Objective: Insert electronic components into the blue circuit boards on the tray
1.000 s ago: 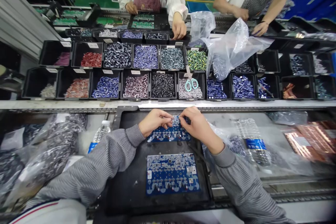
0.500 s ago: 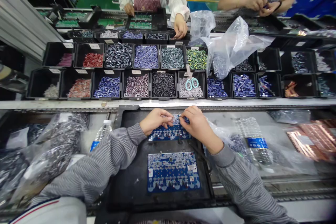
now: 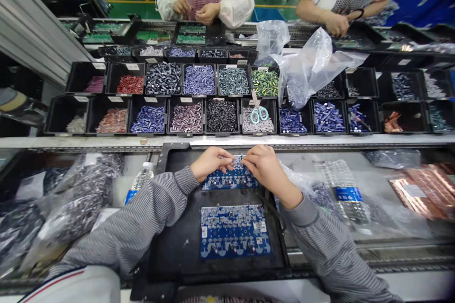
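Over the far blue circuit board, my left hand has its thumb and fingers pinched together at the board's upper middle. Whatever it pinches is too small to make out. Just to its right, my right hand is closed too, fingertips down at the same part of the board, its grip contents hidden. A second blue circuit board, with white labels, lies flat nearer me. Both boards rest in a black tray.
Beyond the tray stand rows of black bins with small components. Scissors lie on one bin; a clear plastic bag drapes over others. Bagged parts and a plastic bottle lie left, copper-coloured strips right. Two co-workers sit opposite.
My right fingertips have shifted slightly left, closer to my left hand. Across the line, one co-worker's hand has left the bins, and the other co-worker's hands have lowered.
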{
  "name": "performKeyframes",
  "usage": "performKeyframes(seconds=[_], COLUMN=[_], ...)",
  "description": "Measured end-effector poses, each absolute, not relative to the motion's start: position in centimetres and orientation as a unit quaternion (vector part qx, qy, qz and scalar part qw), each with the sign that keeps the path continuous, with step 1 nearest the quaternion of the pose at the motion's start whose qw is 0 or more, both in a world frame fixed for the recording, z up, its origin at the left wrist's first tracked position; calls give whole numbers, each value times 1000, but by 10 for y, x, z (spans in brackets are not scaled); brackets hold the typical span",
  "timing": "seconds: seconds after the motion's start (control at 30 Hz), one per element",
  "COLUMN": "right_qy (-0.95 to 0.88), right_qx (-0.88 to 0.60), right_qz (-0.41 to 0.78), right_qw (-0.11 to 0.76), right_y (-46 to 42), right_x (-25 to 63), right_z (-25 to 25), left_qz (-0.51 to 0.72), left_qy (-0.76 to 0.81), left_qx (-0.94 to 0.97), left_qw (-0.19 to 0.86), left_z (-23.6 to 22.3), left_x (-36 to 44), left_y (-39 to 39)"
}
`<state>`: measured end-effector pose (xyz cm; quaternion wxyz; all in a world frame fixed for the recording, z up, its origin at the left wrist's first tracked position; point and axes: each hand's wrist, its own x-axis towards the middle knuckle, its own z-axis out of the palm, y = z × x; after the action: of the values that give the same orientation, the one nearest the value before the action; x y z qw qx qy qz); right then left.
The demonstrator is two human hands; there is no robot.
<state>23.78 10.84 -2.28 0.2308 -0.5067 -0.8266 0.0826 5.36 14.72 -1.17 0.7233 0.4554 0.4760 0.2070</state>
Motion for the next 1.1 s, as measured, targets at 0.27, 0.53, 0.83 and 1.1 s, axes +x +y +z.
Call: performKeyframes(seconds=[0.27, 0.53, 0.83, 1.1], right_qy=[-786, -797, -805, -832], right_qx=[-501, -516, -510, -484], right_qz=[172, 166, 163, 164], right_qw=[320, 266, 257, 217], right_y=[112, 117, 117, 118], right_x=[244, 250, 251, 256], right_z=[-11, -27, -30, -30], left_qz=[188, 180, 204, 189], left_qy=[416, 475, 451, 458], left_qx=[361, 443, 454, 409], left_qw=[813, 739, 741, 766], left_z=[-4, -1, -4, -4], left_x=[51, 53, 50, 51], left_y=[146, 145, 146, 147])
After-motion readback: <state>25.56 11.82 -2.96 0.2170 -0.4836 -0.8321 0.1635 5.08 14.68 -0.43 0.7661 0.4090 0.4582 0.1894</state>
